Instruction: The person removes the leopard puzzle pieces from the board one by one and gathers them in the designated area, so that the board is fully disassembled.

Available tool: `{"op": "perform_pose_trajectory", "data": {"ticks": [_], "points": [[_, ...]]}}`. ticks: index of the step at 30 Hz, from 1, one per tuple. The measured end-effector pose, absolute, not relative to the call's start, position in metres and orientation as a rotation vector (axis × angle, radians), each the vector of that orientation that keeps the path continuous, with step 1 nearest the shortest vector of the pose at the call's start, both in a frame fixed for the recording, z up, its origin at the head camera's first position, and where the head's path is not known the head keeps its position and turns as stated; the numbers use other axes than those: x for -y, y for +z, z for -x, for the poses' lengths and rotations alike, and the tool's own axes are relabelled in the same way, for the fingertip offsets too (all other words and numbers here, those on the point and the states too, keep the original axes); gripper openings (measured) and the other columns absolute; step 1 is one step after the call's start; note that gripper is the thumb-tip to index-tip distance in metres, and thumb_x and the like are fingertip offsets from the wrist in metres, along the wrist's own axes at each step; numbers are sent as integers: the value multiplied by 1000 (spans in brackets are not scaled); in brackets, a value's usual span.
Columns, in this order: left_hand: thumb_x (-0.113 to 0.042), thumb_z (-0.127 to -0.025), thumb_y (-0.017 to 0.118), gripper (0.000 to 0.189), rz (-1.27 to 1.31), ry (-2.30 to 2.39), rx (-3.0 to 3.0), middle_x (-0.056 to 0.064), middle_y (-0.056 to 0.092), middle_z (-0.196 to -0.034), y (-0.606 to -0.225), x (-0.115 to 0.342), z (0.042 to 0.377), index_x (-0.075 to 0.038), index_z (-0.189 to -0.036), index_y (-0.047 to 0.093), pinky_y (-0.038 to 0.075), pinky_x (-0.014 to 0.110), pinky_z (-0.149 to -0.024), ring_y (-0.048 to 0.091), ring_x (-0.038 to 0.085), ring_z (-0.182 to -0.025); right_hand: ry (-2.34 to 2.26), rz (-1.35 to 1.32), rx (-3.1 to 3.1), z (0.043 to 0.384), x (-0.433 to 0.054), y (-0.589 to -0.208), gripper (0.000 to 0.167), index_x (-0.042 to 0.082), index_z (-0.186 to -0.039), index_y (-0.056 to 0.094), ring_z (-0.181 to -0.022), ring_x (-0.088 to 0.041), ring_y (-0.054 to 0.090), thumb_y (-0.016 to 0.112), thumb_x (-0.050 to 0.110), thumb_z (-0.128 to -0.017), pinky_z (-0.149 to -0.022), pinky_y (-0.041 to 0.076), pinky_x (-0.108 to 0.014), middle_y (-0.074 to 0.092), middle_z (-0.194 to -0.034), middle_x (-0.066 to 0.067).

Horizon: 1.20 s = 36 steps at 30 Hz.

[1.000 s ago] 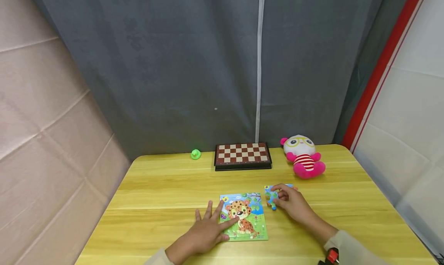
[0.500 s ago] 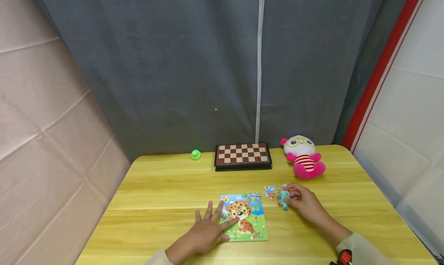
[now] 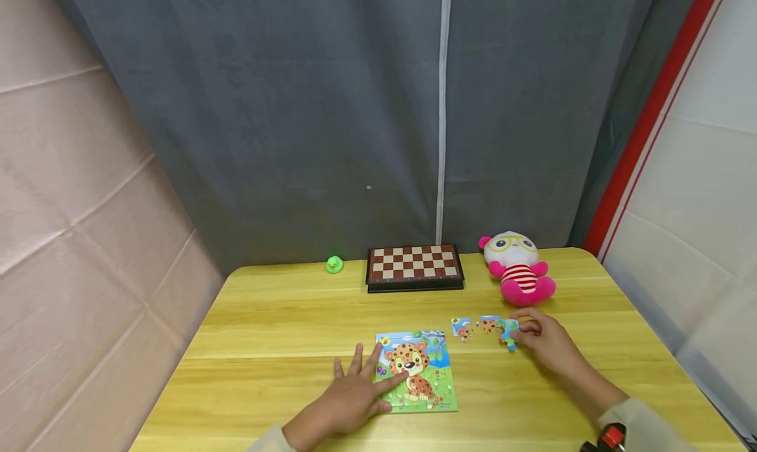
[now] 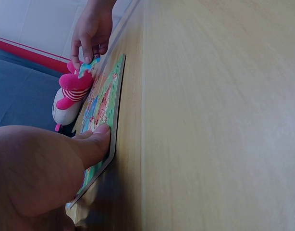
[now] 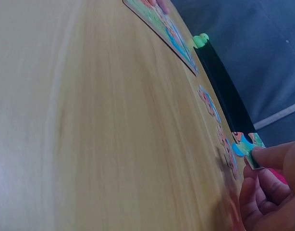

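Observation:
A square jigsaw puzzle (image 3: 434, 389) with a leopard cub picture lies flat near the front of the table. My left hand (image 3: 349, 393) rests on its left side, fingers spread and straight. In the left wrist view the thumb (image 4: 100, 137) presses on the puzzle's edge. Between thumb and fingers my right hand (image 3: 547, 340) pinches a blue-green puzzle piece (image 3: 509, 334), held tilted above the table in the right wrist view. Two other pieces lie to its left: a blue one with a yellow corner (image 3: 461, 326) and an orange spotted one (image 3: 489, 324).
At the back of the wooden table (image 3: 284, 327) sit a green toy duck (image 3: 334, 264), a checkered board box (image 3: 414, 268) and a pink and white plush toy (image 3: 520, 271). A grey curtain (image 3: 296, 143) hangs behind the table.
My right hand has moved to the right with the blue-green puzzle piece, uncovering the other two pieces. The left hand has stayed on the puzzle.

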<state>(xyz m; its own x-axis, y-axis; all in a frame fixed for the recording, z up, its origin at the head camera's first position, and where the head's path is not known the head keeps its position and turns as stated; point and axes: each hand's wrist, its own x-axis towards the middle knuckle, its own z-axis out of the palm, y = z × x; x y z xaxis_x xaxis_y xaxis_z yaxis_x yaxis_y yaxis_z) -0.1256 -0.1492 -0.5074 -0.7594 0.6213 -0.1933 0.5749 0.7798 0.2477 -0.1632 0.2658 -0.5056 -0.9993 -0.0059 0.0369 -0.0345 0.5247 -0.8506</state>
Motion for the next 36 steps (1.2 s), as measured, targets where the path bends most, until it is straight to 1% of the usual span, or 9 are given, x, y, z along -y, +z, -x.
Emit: {"op": "perform_pose_trajectory", "data": {"ticks": [4, 9, 15, 21, 25, 31, 36], "points": [[-56, -102, 50, 60, -929, 251, -2708, 22, 6, -172, -508, 150, 126, -54, -157, 28, 19, 91, -99, 10, 63, -148, 1497, -9, 2740, 164, -275, -505, 33, -5, -126, 61, -79, -5, 59, 72, 6, -96, -68, 50, -21, 71, -94, -10], [-55, -102, 50, 60, -946, 263, -2707, 24, 7, -171, -509, 150, 127, -53, -158, 29, 17, 92, -98, 11, 64, -148, 1505, 27, 2742, 166, -285, -505, 36, -8, -127, 60, -78, -7, 61, 72, 5, -96, -66, 53, -22, 72, -96, -14], [-56, -102, 50, 59, -934, 254, -2714, 22, 6, -172, -509, 150, 127, -54, -157, 29, 19, 91, -99, 11, 63, -148, 1449, 50, 2765, 172, -296, -510, 36, -8, -129, 62, -79, -8, 63, 71, 7, -97, -66, 54, -22, 73, -100, -15], [-57, -101, 49, 59, -912, 246, -2711, 20, 4, -172, -510, 149, 126, -56, -157, 28, 19, 90, -101, 9, 62, -149, 1311, 39, 2782, 175, -301, -514, 36, -6, -126, 65, -80, -10, 63, 74, 9, -95, -67, 51, -22, 74, -98, -15], [-57, -101, 50, 60, -915, 247, -2709, 20, 5, -172, -508, 149, 126, -55, -157, 29, 19, 90, -101, 9, 62, -149, 1255, 31, 2781, 177, -302, -517, 34, -7, -124, 66, -80, -9, 60, 75, 8, -94, -68, 50, -22, 72, -99, -14], [-56, -101, 51, 60, -916, 250, -2709, 20, 6, -172, -507, 149, 125, -55, -157, 29, 19, 90, -101, 10, 62, -149, 1233, 49, 2808, 179, -301, -518, 33, -7, -124, 66, -85, -16, 58, 72, 8, -95, -69, 48, -23, 69, -102, -14], [-56, -102, 49, 60, -914, 251, -2713, 20, 4, -172, -508, 149, 125, -55, -157, 28, 18, 90, -101, 9, 62, -149, 1191, 70, 2843, 181, -301, -519, 34, -7, -125, 66, -83, -17, 53, 71, 10, -96, -69, 45, -26, 67, -103, -16]]}}
